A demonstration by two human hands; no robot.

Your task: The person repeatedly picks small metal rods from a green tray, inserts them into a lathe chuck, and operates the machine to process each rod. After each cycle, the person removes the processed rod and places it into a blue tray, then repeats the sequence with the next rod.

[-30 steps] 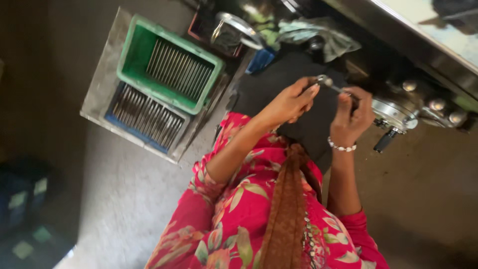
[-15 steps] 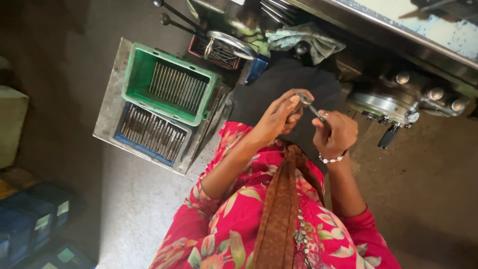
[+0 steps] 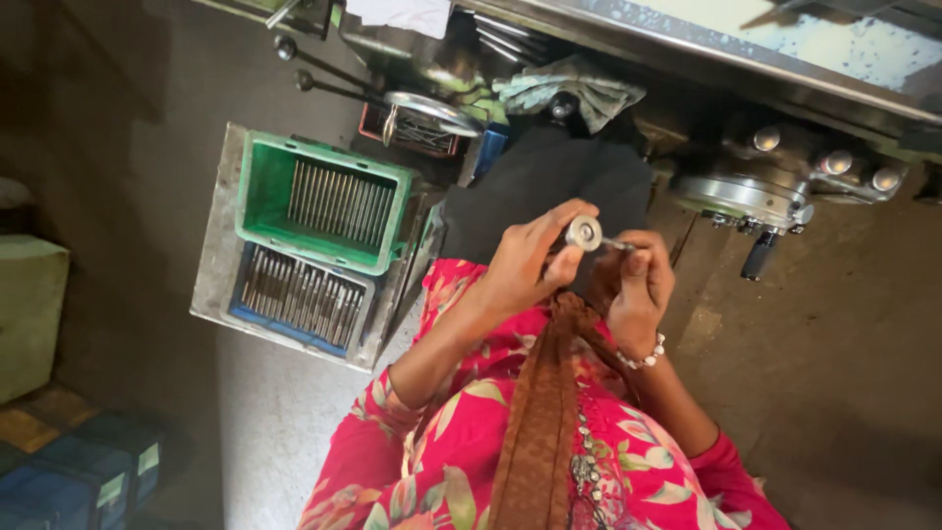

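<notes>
Your left hand (image 3: 525,265) pinches a small round metal disc (image 3: 584,233) between thumb and fingertips, held up in front of your chest. Your right hand (image 3: 638,285) closes its fingers around a thin metal pin (image 3: 618,243) that meets the disc's side. Keep both aligned and steady. A green crate (image 3: 257,201) of metal rods (image 3: 339,201) sits well apart to your left, beside the machine (image 3: 756,186).

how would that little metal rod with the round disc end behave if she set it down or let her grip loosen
The metal rod looks stiff and shiny, so probably rigid and somewhat slippery between bare fingers. Its round disc head suggests it would roll in an arc on a flat surface. The left hand and right hand both pinch it, so it is likely small and light.
</notes>
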